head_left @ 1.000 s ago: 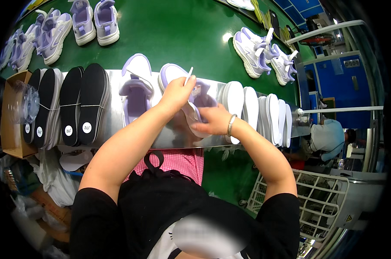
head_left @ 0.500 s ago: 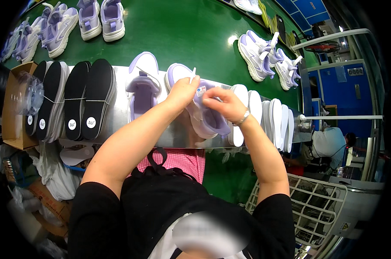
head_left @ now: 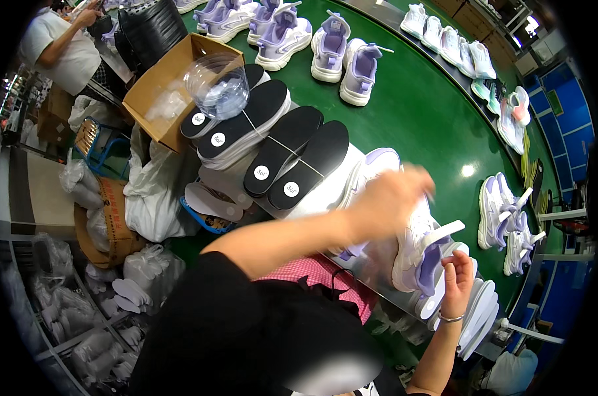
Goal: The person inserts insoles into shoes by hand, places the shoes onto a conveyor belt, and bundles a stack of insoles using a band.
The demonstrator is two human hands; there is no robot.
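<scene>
A white and lavender sneaker (head_left: 411,264) stands on a metal ledge, its opening toward me and a white strip sticking up at its collar. My left hand (head_left: 394,198) is over its toe end, smeared by motion, so its fingers are unclear. My right hand (head_left: 458,284) is beside the sneaker's collar, fingers half bent, thumb apart, nothing visible in it. Left of this shoe is its matching sneaker (head_left: 371,165), partly covered by my left forearm. White insoles (head_left: 480,313) lie in a row beyond my right hand.
Bundles of black insoles (head_left: 309,162) tied with string lie left of the sneakers. A cardboard box (head_left: 157,72) holds a clear plastic tub (head_left: 218,89). More sneakers (head_left: 361,72) stand on the green table (head_left: 431,125). Another person (head_left: 64,49) is at the far left.
The view has swung left. My left hand has left the sneaker's tongue and blurs over its toe end. My right hand has come away from the label and its fingers have loosened.
</scene>
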